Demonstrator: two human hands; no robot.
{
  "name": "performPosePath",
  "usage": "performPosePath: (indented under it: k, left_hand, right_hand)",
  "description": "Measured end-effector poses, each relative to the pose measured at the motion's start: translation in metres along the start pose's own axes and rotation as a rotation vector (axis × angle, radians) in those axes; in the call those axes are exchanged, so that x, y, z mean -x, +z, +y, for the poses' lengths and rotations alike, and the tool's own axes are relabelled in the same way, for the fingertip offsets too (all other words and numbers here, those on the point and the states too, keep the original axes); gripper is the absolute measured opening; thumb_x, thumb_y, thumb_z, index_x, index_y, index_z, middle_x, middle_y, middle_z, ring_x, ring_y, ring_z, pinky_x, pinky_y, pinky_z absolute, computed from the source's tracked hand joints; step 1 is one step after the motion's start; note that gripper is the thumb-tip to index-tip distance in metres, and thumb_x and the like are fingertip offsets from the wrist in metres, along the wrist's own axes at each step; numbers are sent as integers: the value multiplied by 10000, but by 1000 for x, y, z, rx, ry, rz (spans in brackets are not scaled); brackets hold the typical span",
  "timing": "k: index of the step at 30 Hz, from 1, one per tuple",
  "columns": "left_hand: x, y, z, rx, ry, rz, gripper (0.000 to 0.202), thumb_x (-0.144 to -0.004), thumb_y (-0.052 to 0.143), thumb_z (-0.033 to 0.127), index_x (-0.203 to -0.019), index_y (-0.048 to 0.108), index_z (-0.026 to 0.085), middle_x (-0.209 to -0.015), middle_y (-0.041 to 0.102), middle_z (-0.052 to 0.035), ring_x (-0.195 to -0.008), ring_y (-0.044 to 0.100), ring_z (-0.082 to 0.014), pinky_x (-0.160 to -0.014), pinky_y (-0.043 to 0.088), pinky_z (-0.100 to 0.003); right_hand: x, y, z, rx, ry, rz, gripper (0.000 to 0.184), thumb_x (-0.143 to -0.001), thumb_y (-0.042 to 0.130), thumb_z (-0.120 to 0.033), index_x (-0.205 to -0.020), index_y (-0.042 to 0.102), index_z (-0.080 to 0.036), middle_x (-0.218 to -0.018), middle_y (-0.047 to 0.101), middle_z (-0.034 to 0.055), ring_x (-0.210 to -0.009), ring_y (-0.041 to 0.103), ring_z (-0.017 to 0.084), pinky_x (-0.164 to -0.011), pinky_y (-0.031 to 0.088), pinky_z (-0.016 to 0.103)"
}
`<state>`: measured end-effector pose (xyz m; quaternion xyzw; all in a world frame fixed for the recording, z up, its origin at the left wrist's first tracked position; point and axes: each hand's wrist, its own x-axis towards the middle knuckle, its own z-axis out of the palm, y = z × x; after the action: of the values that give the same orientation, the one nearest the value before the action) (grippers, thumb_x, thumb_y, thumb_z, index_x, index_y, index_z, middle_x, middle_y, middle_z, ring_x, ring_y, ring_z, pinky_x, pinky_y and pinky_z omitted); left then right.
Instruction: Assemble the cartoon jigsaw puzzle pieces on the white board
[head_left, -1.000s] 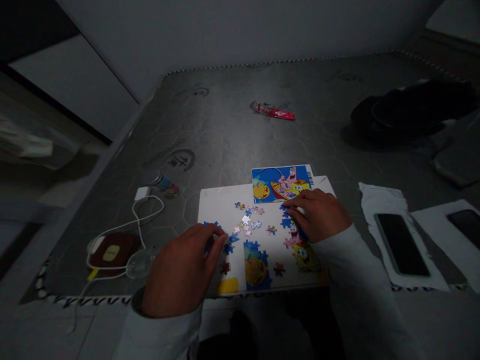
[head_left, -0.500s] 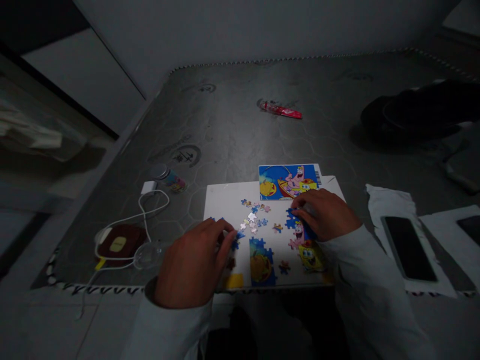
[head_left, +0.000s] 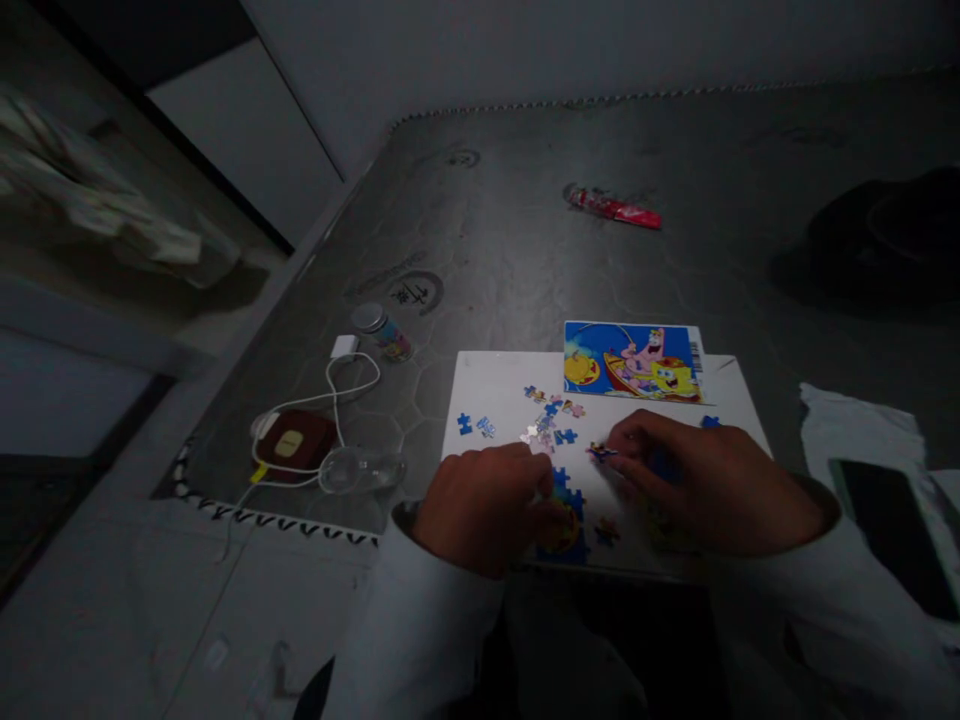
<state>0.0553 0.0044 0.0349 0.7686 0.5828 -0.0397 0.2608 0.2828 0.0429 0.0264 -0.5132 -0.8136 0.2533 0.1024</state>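
My right hand (head_left: 686, 480) pinches a small puzzle piece (head_left: 601, 452) between thumb and fingertips, just above the white board (head_left: 499, 375). Beneath that hand, a joined puzzle section is mostly hidden. My left hand (head_left: 491, 508) is closed with its fingers curled beside a joined blue-and-yellow puzzle section (head_left: 566, 530), covering part of it; what it holds, if anything, is hidden. Loose puzzle pieces (head_left: 551, 410) lie in a cluster beyond my hands. Another loose piece (head_left: 606, 531) rests right of the joined section. The picture card (head_left: 630, 362) with cartoon figures lies at the board's far edge.
Left of the board are a jar with a metal lid (head_left: 382, 332), a white charger (head_left: 345, 347) with cable, a brown case (head_left: 294, 445) and a clear bottle (head_left: 364, 470). A red wrapper (head_left: 615, 208) lies farther back. A phone (head_left: 892, 530) is at right.
The view has swung left. My right hand has moved from the joined section on the right to hold a loose piece. My left hand has shifted right, toward the blue-and-yellow section.
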Motion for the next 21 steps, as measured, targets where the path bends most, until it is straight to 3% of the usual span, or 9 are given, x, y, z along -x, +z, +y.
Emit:
performPosePath:
  k: [6, 12, 16, 21]
  left_hand:
    - [-10, 1, 4, -47, -39, -91, 222, -902, 671, 474, -972, 735, 273, -1014, 750, -32, -896, 708, -262, -685, 492, -342]
    - [-11, -3, 7, -35, -96, -114, 243, -905, 662, 479, -908, 754, 253, -971, 753, -53, -900, 714, -274, -700, 504, -349]
    - [-11, -3, 7, -41, -86, -113, 266, -917, 641, 498, -927, 760, 261, -985, 755, -59, -907, 717, -279, -709, 521, -364]
    - [-11, -1, 4, -31, -69, -100, 258, -913, 639, 485, -920, 763, 259, -978, 757, -61, -900, 721, -287, -699, 520, -371]
  right_hand:
    - [-5, 18, -10, 26, 2, -75, 116, -850, 654, -253, -805, 749, -302, -797, 786, -33, -707, 724, 182, -631, 501, 280]
    - [-14, 25, -19, 59, 160, -111, 149, -838, 652, -265, -751, 760, -318, -708, 765, -57, -661, 712, 173, -577, 446, 271]
    - [-16, 30, -18, 58, 177, -158, 110, -827, 671, -311, -751, 751, -307, -626, 724, -48, -608, 681, 176, -555, 402, 284]
    - [-14, 35, -14, 121, 199, -111, 135, -859, 655, -343, -767, 743, -299, -648, 728, -38, -636, 680, 187, -578, 382, 303]
